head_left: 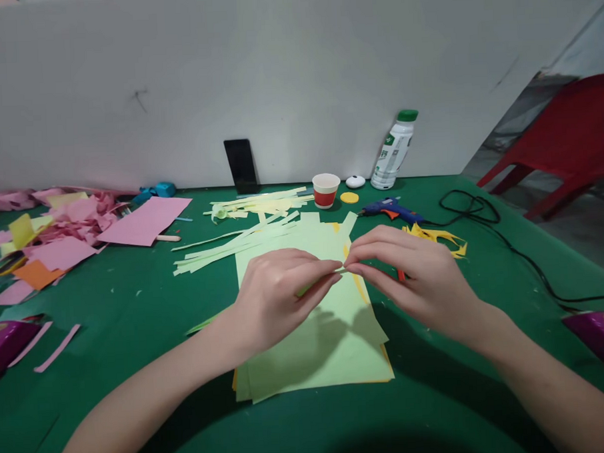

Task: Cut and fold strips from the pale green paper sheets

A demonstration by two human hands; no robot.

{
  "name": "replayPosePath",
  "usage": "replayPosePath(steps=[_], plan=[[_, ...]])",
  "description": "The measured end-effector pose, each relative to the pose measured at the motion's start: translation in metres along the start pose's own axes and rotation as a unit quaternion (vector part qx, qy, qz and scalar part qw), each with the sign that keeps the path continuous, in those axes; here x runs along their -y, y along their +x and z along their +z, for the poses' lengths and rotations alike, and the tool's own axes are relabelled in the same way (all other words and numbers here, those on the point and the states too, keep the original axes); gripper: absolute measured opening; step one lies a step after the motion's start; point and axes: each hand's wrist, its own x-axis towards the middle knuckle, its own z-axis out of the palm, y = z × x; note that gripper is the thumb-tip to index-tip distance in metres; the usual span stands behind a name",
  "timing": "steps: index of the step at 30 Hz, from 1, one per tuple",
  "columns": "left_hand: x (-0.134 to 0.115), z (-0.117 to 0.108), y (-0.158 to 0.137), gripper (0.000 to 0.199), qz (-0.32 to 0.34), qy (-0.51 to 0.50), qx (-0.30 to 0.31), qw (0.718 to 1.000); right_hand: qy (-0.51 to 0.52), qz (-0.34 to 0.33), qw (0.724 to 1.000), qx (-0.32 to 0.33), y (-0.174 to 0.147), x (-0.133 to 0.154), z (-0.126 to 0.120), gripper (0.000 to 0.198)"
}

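My left hand (284,287) and my right hand (414,268) meet fingertip to fingertip above a stack of light green paper sheets (308,366). Pinched between them is a thin light green paper strip (341,271), mostly hidden by my fingers. A green pointed end (201,325) pokes out behind my left wrist; whether it belongs to that strip I cannot tell. Several cut green strips (233,249) lie fanned out left of the stack. Yellow paper edges show under and beside the sheets. A red-handled item is partly hidden behind my right hand.
A paper cup (325,191), a yellow disc (349,198), a white bottle (393,150) and a phone (241,166) stand or lie at the back. A blue glue gun (392,210) trails its black cord rightward. Pink paper scraps (81,223) cover the left.
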Motion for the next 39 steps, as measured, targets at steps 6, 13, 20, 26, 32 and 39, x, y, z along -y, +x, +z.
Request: replayPosePath(steps=[6,13,20,26,32,39], plan=[[0.003,0.0,0.0,0.018,-0.019,-0.017,0.028,0.999,-0.029,-0.003,0.999,0.024,0.0,-0.002,0.007,0.013],[0.003,-0.002,0.004,0.014,-0.136,-0.158,0.059,0.976,0.125,0.151,0.979,0.062,0.001,-0.002,0.004,0.007],[0.009,-0.006,0.007,0.022,-0.22,-0.225,0.171,0.933,0.19,0.249,0.946,0.086,0.003,-0.007,0.007,0.015],[0.021,-0.01,0.011,0.031,-0.303,-0.243,0.279,0.878,0.28,0.333,0.895,0.1,0.003,-0.029,0.0,0.018],[0.027,-0.01,0.011,0.029,-0.295,-0.282,0.294,0.864,0.348,0.393,0.849,0.059,0.0,-0.054,-0.01,0.013],[0.031,-0.01,0.01,0.028,-0.3,-0.277,0.304,0.861,0.312,0.418,0.853,0.037,-0.005,-0.082,-0.02,0.019]])
